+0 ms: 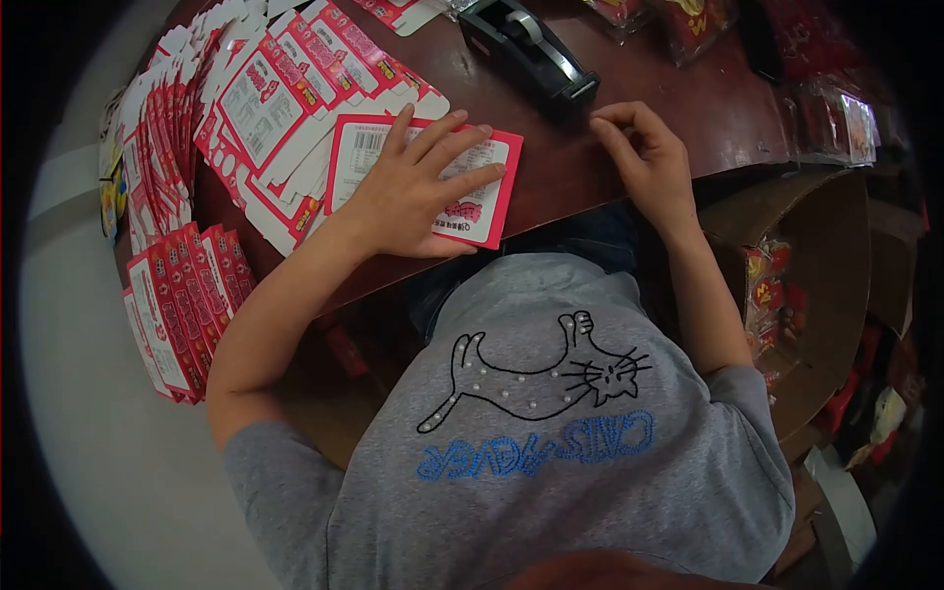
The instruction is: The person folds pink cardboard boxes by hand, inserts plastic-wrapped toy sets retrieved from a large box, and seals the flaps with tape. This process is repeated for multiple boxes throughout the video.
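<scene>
My left hand (423, 187) lies flat with spread fingers on a red and white printed carton (506, 162) near the table's front edge. The carton's printed panel with a barcode faces up, partly covered by the hand. Just right of a black tape dispenser (531, 54), my right hand (644, 157) is closed, thumb and forefinger pinched together close to the dispenser's front end. Whatever the pinch holds, if anything, is too small to make out.
Flattened cartons (265, 98) overlap to the left, with a row of folded ones (162, 147) beyond. Several red boxes (192, 305) stand together at the lower left. Plastic-wrapped packets (836, 123) lie at the right, above an open cardboard box (826, 285) holding red packets.
</scene>
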Tool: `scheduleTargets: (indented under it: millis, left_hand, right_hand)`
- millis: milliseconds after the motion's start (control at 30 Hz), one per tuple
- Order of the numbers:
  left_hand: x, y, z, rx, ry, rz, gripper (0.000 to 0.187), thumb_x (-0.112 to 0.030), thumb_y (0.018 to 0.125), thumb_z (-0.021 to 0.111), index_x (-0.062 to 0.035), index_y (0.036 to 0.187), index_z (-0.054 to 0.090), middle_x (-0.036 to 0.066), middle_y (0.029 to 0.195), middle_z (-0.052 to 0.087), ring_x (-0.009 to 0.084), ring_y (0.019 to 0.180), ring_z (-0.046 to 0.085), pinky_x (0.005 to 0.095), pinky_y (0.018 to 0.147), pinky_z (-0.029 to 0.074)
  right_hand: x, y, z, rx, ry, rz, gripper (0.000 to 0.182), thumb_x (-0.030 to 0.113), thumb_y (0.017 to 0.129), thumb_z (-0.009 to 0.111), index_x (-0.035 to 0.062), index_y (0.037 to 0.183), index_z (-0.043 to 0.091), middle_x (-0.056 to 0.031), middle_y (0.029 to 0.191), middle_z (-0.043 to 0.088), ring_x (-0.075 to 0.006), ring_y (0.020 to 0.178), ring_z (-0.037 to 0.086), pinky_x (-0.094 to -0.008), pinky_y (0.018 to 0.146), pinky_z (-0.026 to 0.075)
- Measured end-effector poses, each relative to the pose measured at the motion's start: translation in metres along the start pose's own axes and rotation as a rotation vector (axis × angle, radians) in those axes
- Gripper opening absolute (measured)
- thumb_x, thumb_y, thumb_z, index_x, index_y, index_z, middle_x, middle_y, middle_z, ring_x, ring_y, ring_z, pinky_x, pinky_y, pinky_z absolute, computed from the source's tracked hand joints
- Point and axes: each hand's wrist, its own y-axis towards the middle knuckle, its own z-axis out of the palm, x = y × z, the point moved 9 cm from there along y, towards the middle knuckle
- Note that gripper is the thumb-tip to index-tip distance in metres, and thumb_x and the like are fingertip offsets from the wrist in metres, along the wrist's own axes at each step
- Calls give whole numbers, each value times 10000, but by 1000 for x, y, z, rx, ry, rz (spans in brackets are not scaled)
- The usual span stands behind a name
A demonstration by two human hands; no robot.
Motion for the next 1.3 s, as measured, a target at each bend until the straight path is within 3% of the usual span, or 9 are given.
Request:
scheduleTargets:
  millis: [233,533,667,833,933,1100,1167,1233,1300]
  left_hand:
    - [8,-10,1,-243,-143,28,777,-588,661,805,-278,1344,603,123,1578,335,378,1470,295,676,1164,163]
    - [5,-11,3,-172,-59,43,704,-516,637,834,-332,1288,638,114,1578,338,404,1463,286,734,1120,198]
    - [4,-19,-16,-246,-62,33,728,-492,617,848,-273,1279,640,134,1489,443,448,1340,404,646,1084,317]
    - [7,-108,-184,-791,204,-456,646,-484,595,889,-171,1120,681,159,1270,612,384,1131,606,521,904,496]
    - [67,-235,-283,-749,308,-999,795,-584,653,866,-98,1239,639,130,844,730,289,670,721,350,595,575]
    - [150,-448,-282,-239,788,-1610,870,-698,726,745,-86,1330,610,199,1230,680,343,1136,664,465,960,527]
    - [187,-490,-258,-210,491,-1663,921,-769,661,739,-142,1326,634,196,1388,579,378,1296,552,489,1061,436]
    - [138,-399,-273,-224,1081,-1492,880,-724,708,742,-92,1310,632,213,1318,619,365,1272,565,450,1049,448]
    - [132,-328,-266,-511,847,-1146,818,-661,763,743,-48,1293,629,237,1315,610,378,1251,568,473,1047,443]
  right_hand:
    - [34,-32,79,471,182,22,343,74,951,622,28,1285,556,-83,900,704,-173,839,685,-318,763,531]
    - [28,-22,87,407,-362,-44,339,186,888,704,84,1115,473,-135,843,702,-353,809,698,-431,665,525]
    - [21,-13,89,376,-389,-95,306,167,895,716,79,1100,507,-91,771,657,-260,696,678,-375,632,520]
    - [62,13,97,247,-118,-202,252,151,960,668,48,1158,551,-75,944,653,-136,803,633,-272,725,505]
    - [85,20,126,307,-95,-190,246,158,963,664,52,1160,561,-88,943,655,-155,788,637,-290,719,508]
    - [108,40,186,417,-229,-272,284,199,934,692,66,1162,584,-151,963,669,-261,791,653,-357,728,518]
    - [122,60,193,302,-214,-435,335,253,922,710,44,1152,587,-172,981,680,-317,843,663,-408,753,523]
    - [123,88,202,175,-221,-627,420,306,908,729,-6,1147,583,-203,1003,682,-361,901,665,-449,782,524]
    - [130,119,223,143,-282,-581,550,416,900,723,-58,1138,579,-236,1024,680,-391,961,664,-467,811,529]
